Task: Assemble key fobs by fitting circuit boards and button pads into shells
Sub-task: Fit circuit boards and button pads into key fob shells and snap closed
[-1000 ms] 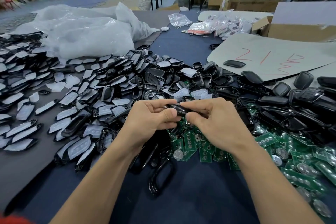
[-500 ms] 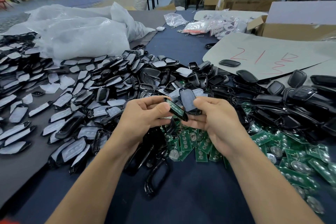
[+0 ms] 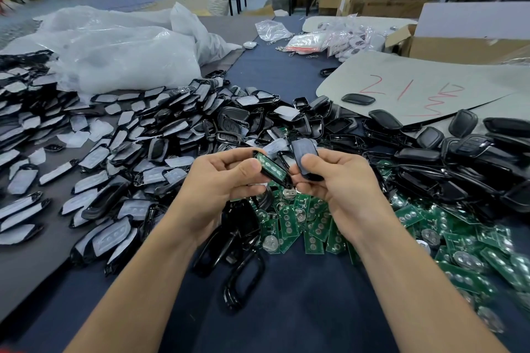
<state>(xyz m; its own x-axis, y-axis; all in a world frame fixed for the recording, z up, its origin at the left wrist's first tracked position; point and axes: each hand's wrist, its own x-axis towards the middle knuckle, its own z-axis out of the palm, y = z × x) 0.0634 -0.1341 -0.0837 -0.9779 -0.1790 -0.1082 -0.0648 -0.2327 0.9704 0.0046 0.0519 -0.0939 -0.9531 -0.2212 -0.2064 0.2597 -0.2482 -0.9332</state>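
Red handwriting (image 3: 407, 90) runs across the grey sheet (image 3: 481, 80) at the right of the table: a "2", a "1", then a squiggle I can't make out. The brown box (image 3: 381, 4) behind it carries faint print, too blurred to read.

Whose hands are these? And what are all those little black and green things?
They belong to a person wearing a camera on their head, so the one picture looks down at their own hands. The left hand holds a black shell with a green board inside. The right hand holds a second shell. On the table lie heaps of loose boards, black shells and pale-padded shells. They are key fob parts.
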